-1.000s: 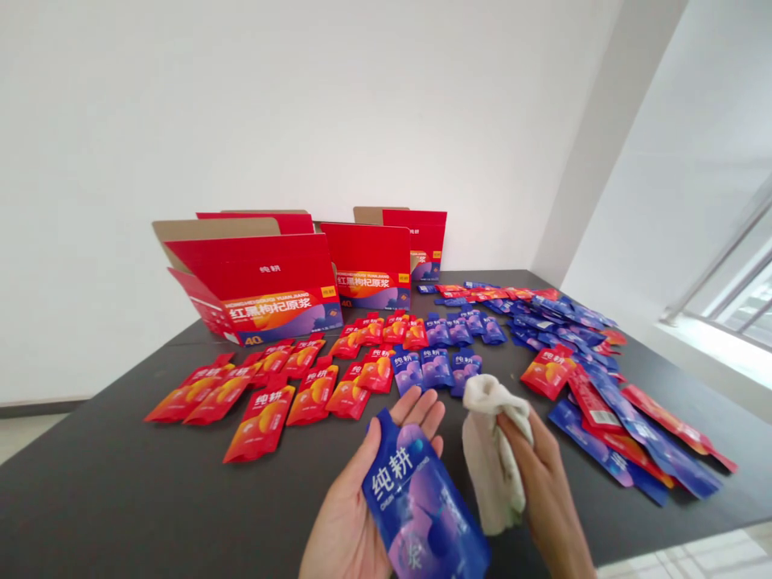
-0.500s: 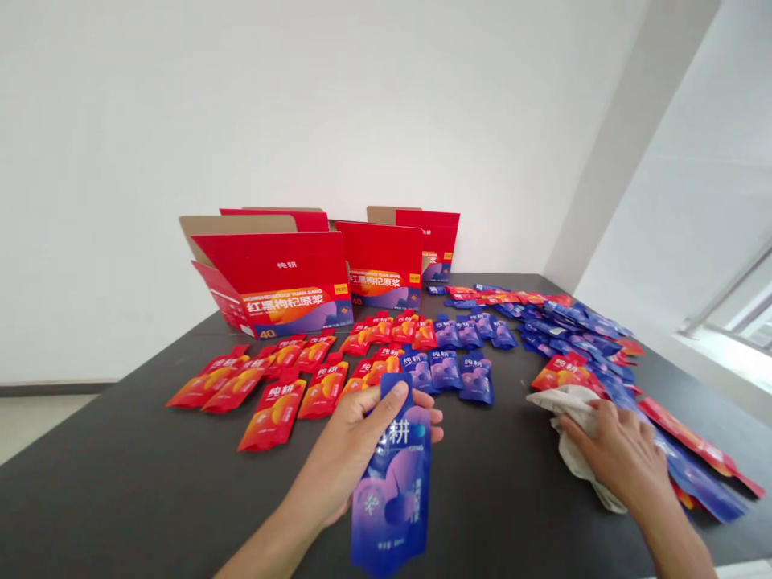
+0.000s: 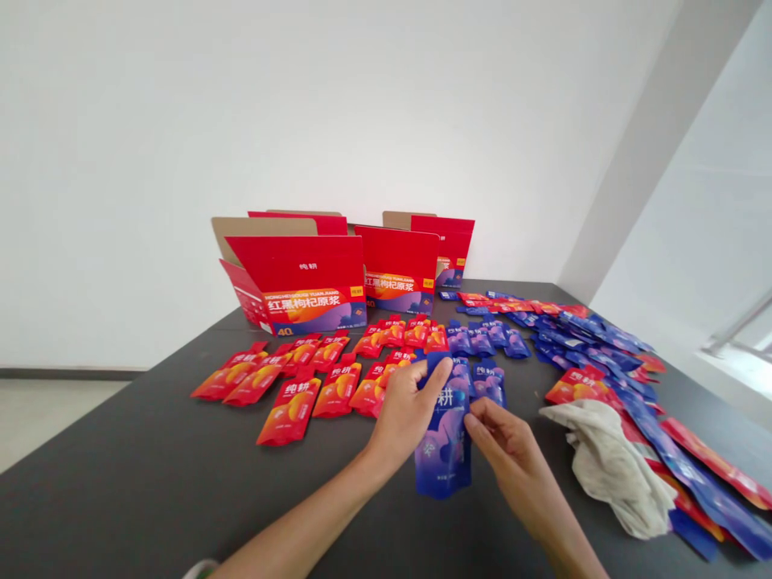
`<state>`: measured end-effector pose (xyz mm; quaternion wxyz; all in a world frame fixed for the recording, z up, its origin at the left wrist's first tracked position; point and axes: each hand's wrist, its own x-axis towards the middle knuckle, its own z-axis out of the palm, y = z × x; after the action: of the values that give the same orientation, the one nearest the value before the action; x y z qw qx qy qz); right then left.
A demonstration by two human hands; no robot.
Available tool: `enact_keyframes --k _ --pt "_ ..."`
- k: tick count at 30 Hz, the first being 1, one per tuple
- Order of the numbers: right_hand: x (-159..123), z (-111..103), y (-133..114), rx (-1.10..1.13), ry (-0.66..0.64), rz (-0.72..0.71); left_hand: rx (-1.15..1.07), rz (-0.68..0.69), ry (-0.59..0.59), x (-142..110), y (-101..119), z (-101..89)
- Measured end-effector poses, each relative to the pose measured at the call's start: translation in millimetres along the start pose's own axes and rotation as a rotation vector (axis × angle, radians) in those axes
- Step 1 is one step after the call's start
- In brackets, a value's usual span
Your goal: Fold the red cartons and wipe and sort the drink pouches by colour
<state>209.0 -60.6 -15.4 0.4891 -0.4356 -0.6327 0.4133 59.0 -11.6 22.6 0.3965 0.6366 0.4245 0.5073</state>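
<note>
My left hand (image 3: 399,412) grips a blue drink pouch (image 3: 443,460) by its narrow top, thumb across the front. The pouch hangs upright above the table, its printed face toward me. At its right edge, the thumb and fingers of my right hand (image 3: 510,446) pinch the side; the fingertips behind it are hidden. A crumpled whitish cloth (image 3: 621,474) lies to the right of that hand, partly over several pouches. Just beyond my hands lie rows of red pouches (image 3: 290,410) and smaller-looking blue pouches (image 3: 488,381), flat on the table.
Red printed cartons (image 3: 310,277) with raised flaps stand at the back of the dark table (image 3: 181,474). Along the right side spreads a loose heap of blue and red pouches (image 3: 603,346). A white wall (image 3: 374,104) rises behind the table.
My right hand has let go of the cloth and moved left to the pouch's edge. My left hand has carried the pouch up and away from me. The view has shifted slightly.
</note>
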Motion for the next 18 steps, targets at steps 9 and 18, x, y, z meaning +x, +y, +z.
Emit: enact_keyframes --k 9,18 --pt "94.8 -155.7 53.3 -0.398 0.272 0.449 0.145 -0.008 -0.203 -0.2 -48.7 -20.8" --pt "122.1 -178.4 103.6 -0.66 0.025 0.851 0.512 0.041 -0.203 -2.4 -75.7 -28.2"
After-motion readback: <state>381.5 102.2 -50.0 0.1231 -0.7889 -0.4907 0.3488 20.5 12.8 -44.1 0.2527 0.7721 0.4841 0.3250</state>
